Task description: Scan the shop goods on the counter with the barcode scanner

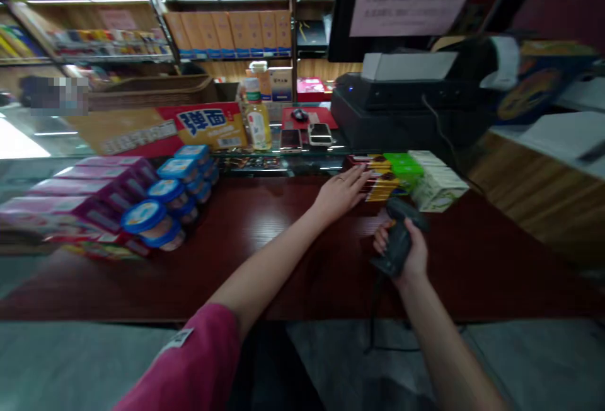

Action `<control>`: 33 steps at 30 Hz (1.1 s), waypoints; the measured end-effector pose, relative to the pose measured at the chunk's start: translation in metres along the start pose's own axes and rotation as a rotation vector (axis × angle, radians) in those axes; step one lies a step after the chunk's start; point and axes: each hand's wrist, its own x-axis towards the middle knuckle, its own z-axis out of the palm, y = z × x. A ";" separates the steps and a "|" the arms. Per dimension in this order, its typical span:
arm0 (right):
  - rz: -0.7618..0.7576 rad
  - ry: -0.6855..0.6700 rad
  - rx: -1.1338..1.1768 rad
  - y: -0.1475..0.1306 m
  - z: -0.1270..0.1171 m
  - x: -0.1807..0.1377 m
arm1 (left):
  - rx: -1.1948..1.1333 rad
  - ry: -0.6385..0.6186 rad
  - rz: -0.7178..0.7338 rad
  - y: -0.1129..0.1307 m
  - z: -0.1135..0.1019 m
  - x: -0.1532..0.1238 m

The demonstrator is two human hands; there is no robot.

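Note:
My left hand (344,190) reaches forward with fingers stretched out, its fingertips at the near left side of some yellow and dark red boxes (382,185). Whether it presses on them or only hovers against them I cannot tell. My right hand (412,252) is wrapped round the handle of a black barcode scanner (399,237), whose head points toward the boxes. A cord hangs from the scanner's handle down past the counter edge. Right of the yellow boxes stand green boxes (403,170) and a block of pale green-white boxes (435,183).
On the counter's left are purple boxes (80,193) and blue-lidded tubs (150,219). A carton (208,126), a yellow drink bottle (258,121), two phones (320,134) and a mouse (299,115) sit behind. A black printer (406,108) stands back right. The dark red counter (265,241) ends near me.

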 end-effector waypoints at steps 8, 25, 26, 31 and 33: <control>0.240 -0.263 -0.218 0.032 0.048 -0.020 | 0.195 -0.028 -0.119 -0.051 -0.113 -0.201; 0.421 -0.520 -0.150 0.153 0.192 -0.065 | 0.211 0.263 -0.863 -0.097 -0.245 -0.327; 0.437 -0.536 -0.169 0.158 0.196 -0.066 | 0.194 0.270 -0.868 -0.097 -0.243 -0.327; 0.462 -0.523 -0.162 0.165 0.199 -0.067 | 0.064 0.297 -0.748 -0.093 -0.231 -0.331; 0.459 -0.489 -0.124 0.162 0.197 -0.067 | -0.029 0.321 -0.683 -0.087 -0.229 -0.331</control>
